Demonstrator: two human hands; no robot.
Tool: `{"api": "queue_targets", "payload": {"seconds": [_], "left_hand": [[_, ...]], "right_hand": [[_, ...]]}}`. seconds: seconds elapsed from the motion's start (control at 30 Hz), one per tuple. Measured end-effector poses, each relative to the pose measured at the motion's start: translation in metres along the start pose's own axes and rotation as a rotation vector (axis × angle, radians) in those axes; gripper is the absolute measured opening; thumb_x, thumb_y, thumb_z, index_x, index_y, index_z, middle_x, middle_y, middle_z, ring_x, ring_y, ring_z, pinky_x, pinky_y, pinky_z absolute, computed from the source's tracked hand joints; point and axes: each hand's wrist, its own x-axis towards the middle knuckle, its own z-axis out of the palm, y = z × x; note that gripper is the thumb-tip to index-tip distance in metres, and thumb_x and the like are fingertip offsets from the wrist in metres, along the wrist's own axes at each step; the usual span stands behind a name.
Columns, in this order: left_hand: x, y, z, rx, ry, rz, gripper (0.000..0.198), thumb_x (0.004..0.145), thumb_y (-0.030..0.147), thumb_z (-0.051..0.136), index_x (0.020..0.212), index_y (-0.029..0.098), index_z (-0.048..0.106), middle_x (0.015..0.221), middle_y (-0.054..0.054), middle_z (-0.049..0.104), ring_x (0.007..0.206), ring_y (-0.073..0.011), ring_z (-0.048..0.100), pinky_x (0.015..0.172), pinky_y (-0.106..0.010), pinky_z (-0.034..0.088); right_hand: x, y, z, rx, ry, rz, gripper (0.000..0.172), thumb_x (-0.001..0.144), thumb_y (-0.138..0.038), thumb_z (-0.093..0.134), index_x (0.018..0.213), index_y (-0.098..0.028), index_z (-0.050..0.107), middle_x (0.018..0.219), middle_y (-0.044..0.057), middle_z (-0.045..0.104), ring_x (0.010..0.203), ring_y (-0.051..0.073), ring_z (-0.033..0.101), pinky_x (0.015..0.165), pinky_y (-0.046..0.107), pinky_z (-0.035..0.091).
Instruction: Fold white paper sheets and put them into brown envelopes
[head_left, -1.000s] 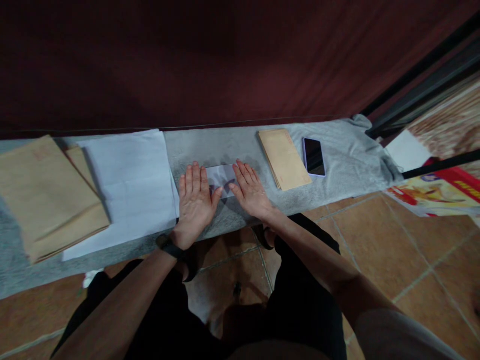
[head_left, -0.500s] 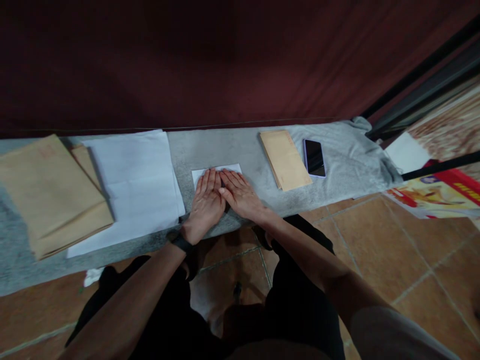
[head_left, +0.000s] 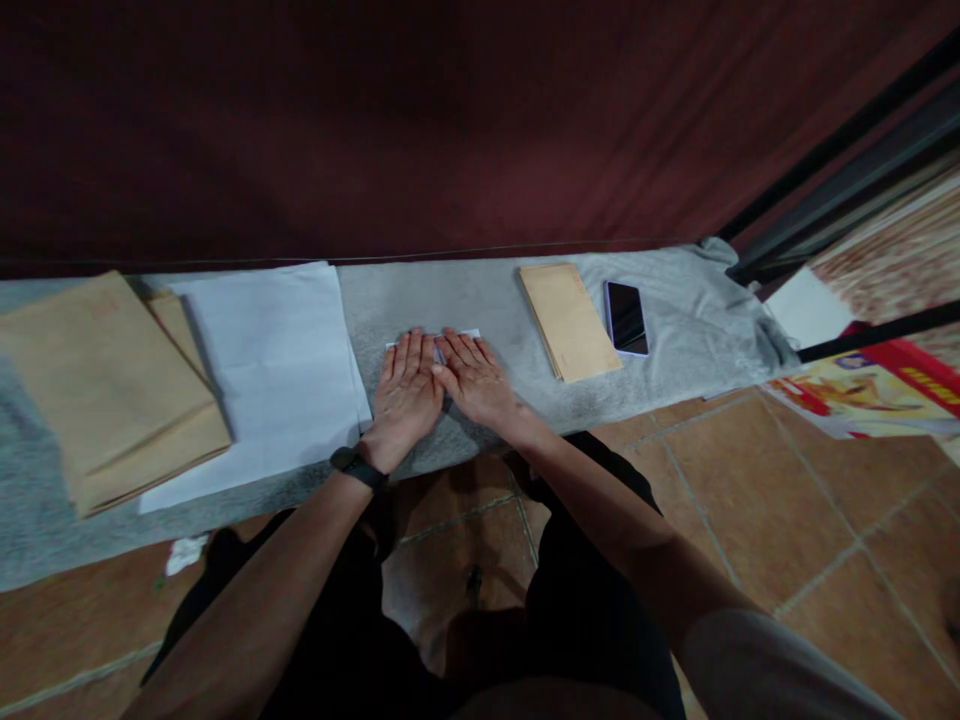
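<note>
Flat on a small white piece of paper point(head_left: 470, 333) lie both my hands, side by side on the grey cloth. My left hand point(head_left: 409, 388), with a dark watch on its wrist, has its fingers stretched out over the paper's left part. Over the right part rests my right hand point(head_left: 478, 382), palm down, its thumb touching the left hand. Only the paper's top edge and a bit between the hands show; the rest is covered. Left of my hands is a stack of large white sheets point(head_left: 274, 370), partly under brown envelopes point(head_left: 124, 385).
A small stack of brown envelopes point(head_left: 571, 322) lies to the right, with a phone point(head_left: 626, 318) beside it. Grey cloth point(head_left: 690, 310) covers the long narrow surface. A dark red curtain-like backdrop point(head_left: 450, 140) stands behind; a printed red and yellow box point(head_left: 877, 390) is at far right.
My hands have moved slightly up the paper and a little apart at the fingertips, covering more of it. The envelopes, sheets and phone stay in place.
</note>
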Motion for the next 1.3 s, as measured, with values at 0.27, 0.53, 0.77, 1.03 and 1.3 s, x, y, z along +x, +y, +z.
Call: {"api": "queue_targets", "payload": {"seconds": [0.27,0.53,0.77,1.03,1.3], "left_hand": [[-0.003,-0.007,-0.004,-0.008,-0.010,-0.026,0.065,0.101,0.033,0.026,0.157,0.000,0.029,0.167,-0.022,0.023,0.157,-0.0310,0.016,0.127,-0.052,0.016],[-0.006,-0.007,-0.006,0.015,-0.018,-0.071,0.067,0.101,0.036,0.027,0.157,-0.001,0.027,0.167,-0.024,0.022,0.157,-0.0325,0.015,0.127,-0.052,0.016],[-0.007,-0.003,-0.008,0.065,-0.021,-0.103,0.069,0.100,0.037,0.030,0.155,-0.005,0.030,0.166,-0.026,0.023,0.157,-0.0342,0.017,0.127,-0.053,0.015],[-0.008,-0.003,-0.009,0.089,-0.017,-0.108,0.071,0.100,0.038,0.030,0.154,-0.007,0.029,0.164,-0.028,0.025,0.156,-0.0352,0.018,0.127,-0.053,0.012],[-0.009,-0.003,-0.007,0.069,-0.011,-0.139,0.077,0.099,0.046,0.031,0.156,-0.006,0.025,0.165,-0.027,0.025,0.156,-0.0352,0.018,0.126,-0.056,0.013]], "right_hand": [[-0.001,0.008,0.004,-0.078,0.023,0.022,0.064,0.108,-0.053,0.026,0.159,-0.014,0.032,0.167,0.008,0.028,0.156,0.022,0.024,0.130,0.044,0.017],[-0.004,0.012,0.004,-0.137,0.042,0.049,0.065,0.108,-0.053,0.026,0.161,-0.016,0.029,0.167,0.008,0.027,0.156,0.023,0.024,0.129,0.045,0.017],[-0.006,0.019,0.001,-0.129,0.034,0.067,0.065,0.108,-0.053,0.025,0.162,-0.016,0.026,0.168,0.009,0.027,0.156,0.025,0.024,0.129,0.047,0.017],[-0.008,0.027,0.000,-0.110,0.056,0.078,0.066,0.108,-0.054,0.024,0.162,-0.015,0.026,0.167,0.010,0.028,0.155,0.027,0.025,0.128,0.049,0.018],[-0.012,0.032,-0.003,-0.133,0.051,0.103,0.067,0.108,-0.053,0.022,0.161,-0.011,0.026,0.168,0.012,0.026,0.155,0.028,0.024,0.128,0.049,0.017]]}}
